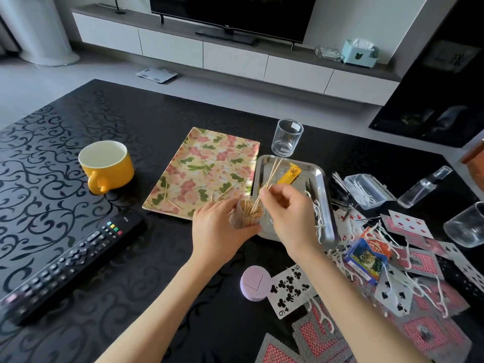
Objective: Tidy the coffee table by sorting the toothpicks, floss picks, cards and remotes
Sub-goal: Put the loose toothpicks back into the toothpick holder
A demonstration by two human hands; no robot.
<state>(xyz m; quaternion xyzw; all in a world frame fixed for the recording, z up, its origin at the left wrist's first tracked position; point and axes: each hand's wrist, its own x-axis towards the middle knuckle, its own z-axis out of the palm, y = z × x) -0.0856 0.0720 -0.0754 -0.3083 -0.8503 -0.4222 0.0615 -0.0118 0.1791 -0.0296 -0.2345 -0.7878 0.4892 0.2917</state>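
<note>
One wide-angle head-worn camera looks forward and down, close over the coffee table [65, 179]. The TV cabinet [235, 58] crosses the view's top.

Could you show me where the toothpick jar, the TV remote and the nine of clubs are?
toothpick jar [248, 218]: head view, on its clear side wall.
TV remote [74, 258]: head view, on the middle of its button pad.
nine of clubs [290, 288]: head view, on the middle of the card's face.
</note>
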